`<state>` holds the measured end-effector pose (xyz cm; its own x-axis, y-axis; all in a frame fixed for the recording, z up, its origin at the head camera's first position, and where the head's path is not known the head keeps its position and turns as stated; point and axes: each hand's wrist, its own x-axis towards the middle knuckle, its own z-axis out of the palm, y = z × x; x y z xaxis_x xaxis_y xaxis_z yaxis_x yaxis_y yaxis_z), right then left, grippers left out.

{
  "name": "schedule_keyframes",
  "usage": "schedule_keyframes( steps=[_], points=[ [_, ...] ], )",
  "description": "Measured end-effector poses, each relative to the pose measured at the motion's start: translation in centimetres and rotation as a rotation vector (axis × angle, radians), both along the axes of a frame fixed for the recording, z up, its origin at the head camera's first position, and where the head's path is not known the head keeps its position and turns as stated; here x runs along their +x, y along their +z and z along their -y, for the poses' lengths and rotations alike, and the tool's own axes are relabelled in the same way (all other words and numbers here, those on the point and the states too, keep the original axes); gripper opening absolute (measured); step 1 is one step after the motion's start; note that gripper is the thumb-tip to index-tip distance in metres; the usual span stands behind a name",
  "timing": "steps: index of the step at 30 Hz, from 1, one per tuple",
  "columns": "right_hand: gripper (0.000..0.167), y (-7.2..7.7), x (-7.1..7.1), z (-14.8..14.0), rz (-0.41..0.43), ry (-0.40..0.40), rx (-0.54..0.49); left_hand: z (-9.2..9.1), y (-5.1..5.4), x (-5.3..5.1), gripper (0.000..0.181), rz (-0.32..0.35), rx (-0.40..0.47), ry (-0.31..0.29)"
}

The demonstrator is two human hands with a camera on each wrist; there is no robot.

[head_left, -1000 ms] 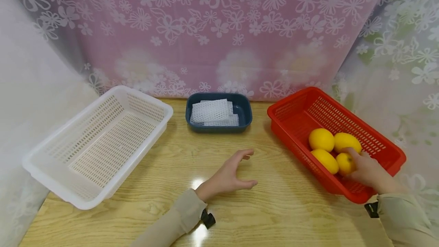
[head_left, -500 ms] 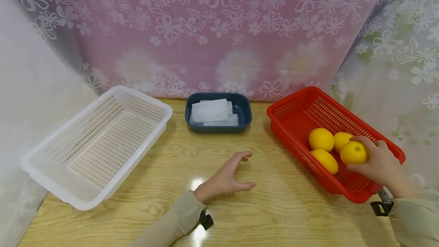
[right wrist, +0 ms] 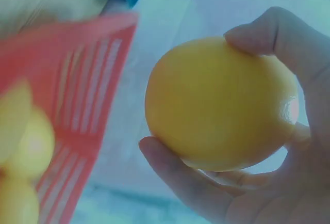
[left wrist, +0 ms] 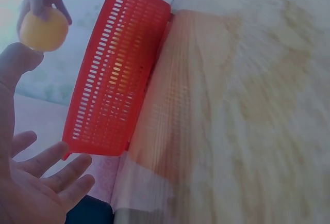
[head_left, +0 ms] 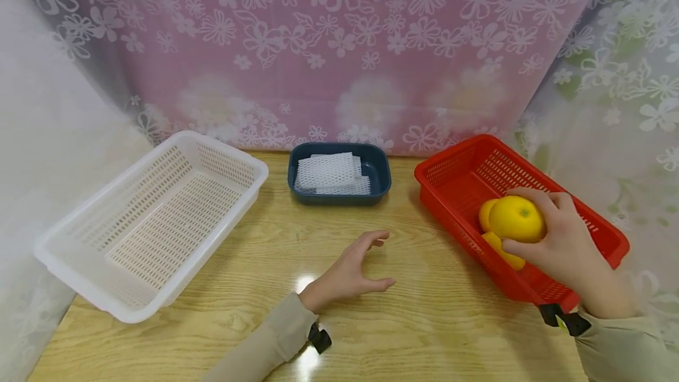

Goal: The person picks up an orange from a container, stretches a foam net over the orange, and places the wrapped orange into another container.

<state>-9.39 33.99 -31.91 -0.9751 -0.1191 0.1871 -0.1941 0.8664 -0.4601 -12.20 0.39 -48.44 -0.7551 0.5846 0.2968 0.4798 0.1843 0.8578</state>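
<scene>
My right hand (head_left: 570, 246) grips a yellow fruit (head_left: 517, 219) between thumb and fingers, held above the red basket (head_left: 451, 217). In the right wrist view the same fruit (right wrist: 221, 102) fills the space between the thumb and fingers of the hand (right wrist: 289, 182). Other yellow fruits (head_left: 504, 251) lie in the basket below, partly hidden by the held one and the hand. My left hand (head_left: 347, 270) is over the middle of the wooden table, fingers and thumb spread apart, holding nothing. The left wrist view shows that hand (left wrist: 36, 182) with loose fingers.
A white slotted basket (head_left: 223, 234) stands at the left, angled. At the back centre, a dark blue tray (head_left: 339, 200) holds white foam nets (head_left: 326, 171). A pink floral cloth (head_left: 339, 75) hangs behind the wooden table (head_left: 414, 329), with pale cloths at both sides.
The right hand has lifted the yellow fruit out from among the others and moved it up and to the left. The left hand has stayed nearly still.
</scene>
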Motion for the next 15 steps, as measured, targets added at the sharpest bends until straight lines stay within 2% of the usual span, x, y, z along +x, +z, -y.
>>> schedule_keyframes(
  steps=[6,9,15],
  points=[
    [0.080,-0.2,0.2,3.6,-0.087,0.072,-0.035,-0.8,0.7,-0.2,0.083,-0.034,0.039,-0.012],
    [0.082,-0.6,0.2,4.9,-0.100,0.091,-0.045,-1.3,1.0,-0.4,0.084,-0.050,0.039,-0.010],
    [0.084,-2.1,-0.1,6.8,-0.107,0.155,-0.076,-2.0,1.4,-0.5,0.089,-0.036,0.035,-0.023]
  ],
)
